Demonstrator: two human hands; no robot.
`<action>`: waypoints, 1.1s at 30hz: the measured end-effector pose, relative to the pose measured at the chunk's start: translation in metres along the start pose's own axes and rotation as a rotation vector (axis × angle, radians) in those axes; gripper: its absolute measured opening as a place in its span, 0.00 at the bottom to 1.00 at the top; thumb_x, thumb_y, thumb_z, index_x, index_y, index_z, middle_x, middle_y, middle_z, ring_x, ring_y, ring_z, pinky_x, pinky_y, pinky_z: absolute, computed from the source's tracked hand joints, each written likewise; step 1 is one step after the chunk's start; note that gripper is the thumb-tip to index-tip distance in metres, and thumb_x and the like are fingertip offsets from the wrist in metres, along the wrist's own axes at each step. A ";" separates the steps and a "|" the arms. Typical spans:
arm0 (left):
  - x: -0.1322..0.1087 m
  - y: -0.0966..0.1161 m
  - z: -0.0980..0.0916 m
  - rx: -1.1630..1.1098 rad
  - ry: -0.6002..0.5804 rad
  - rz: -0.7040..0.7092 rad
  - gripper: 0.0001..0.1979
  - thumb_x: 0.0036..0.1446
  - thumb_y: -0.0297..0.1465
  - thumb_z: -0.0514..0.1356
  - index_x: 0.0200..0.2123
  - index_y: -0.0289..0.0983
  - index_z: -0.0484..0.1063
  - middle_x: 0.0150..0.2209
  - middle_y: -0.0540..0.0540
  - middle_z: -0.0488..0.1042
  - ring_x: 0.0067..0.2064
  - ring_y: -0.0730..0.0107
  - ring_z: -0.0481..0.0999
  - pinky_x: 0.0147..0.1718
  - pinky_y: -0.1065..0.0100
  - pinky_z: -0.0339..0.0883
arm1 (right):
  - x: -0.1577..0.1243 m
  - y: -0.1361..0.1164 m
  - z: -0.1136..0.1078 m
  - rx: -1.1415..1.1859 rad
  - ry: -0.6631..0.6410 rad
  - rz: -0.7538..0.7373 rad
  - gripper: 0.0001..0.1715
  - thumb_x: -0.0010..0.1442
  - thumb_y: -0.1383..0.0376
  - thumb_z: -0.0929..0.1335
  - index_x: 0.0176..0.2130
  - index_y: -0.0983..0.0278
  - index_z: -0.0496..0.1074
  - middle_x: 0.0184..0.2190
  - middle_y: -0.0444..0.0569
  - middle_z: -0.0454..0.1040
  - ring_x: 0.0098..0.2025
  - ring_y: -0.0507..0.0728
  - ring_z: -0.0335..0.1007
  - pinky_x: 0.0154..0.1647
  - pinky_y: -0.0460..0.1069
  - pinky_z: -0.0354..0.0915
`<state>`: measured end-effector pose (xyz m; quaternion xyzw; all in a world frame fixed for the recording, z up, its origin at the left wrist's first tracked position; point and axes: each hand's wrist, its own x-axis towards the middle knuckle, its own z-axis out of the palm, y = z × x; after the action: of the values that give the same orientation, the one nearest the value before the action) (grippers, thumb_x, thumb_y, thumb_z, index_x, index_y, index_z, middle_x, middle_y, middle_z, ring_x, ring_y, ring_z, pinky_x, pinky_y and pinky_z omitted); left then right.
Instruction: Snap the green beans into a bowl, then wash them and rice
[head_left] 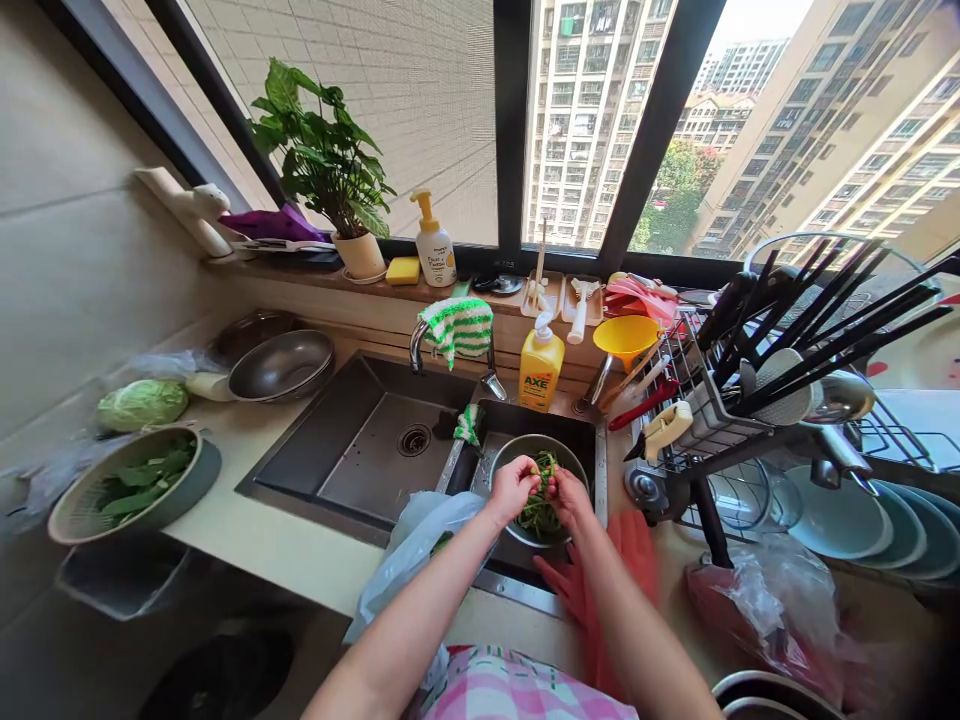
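Note:
My left hand [512,487] and my right hand [568,494] meet over a metal bowl [507,456] that stands in the small right basin of the sink [360,440]. Both hands are closed on a bunch of green vegetable stems [541,507] that lie in the bowl. A translucent plastic bag [420,545] hangs over the sink's front edge under my left forearm. Red rubber gloves [600,585] lie on the counter edge beneath my right forearm.
A colander of leafy greens [131,487] and a cabbage [142,403] sit on the left counter, with steel bowls [281,365] behind. A yellow dish-soap bottle [541,367] stands by the tap [450,345]. The dish rack [750,400] with chopsticks and plates fills the right.

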<state>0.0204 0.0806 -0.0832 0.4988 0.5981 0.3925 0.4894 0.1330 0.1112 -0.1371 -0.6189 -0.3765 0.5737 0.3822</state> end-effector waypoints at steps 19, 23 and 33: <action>-0.119 0.073 -0.096 1.040 0.010 0.020 0.23 0.48 0.38 0.61 0.48 0.43 0.65 0.48 0.43 0.65 0.50 0.56 0.64 0.47 0.57 0.59 | -0.022 -0.005 -0.028 -0.958 -0.056 -0.683 0.17 0.57 0.62 0.60 0.43 0.65 0.70 0.40 0.53 0.73 0.43 0.59 0.66 0.45 0.52 0.60; -0.168 0.053 -0.127 1.113 0.014 -0.213 0.29 0.47 0.24 0.58 0.54 0.44 0.57 0.53 0.41 0.61 0.53 0.56 0.63 0.47 0.58 0.60 | -0.049 -0.002 0.004 -0.919 -0.386 -0.758 0.28 0.48 0.56 0.69 0.48 0.64 0.66 0.45 0.55 0.71 0.46 0.62 0.64 0.46 0.54 0.60; -0.225 0.067 -0.165 1.061 0.392 0.168 0.08 0.56 0.24 0.48 0.35 0.37 0.66 0.48 0.41 0.68 0.54 0.61 0.64 0.52 0.58 0.59 | -0.113 -0.085 0.058 -0.247 -0.879 -0.341 0.18 0.58 0.51 0.59 0.26 0.61 0.60 0.23 0.42 0.68 0.24 0.51 0.64 0.25 0.46 0.62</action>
<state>-0.1217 -0.1239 0.0596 0.6400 0.7510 0.1612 0.0191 0.0663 0.0473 -0.0156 -0.2882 -0.6636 0.6610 0.1992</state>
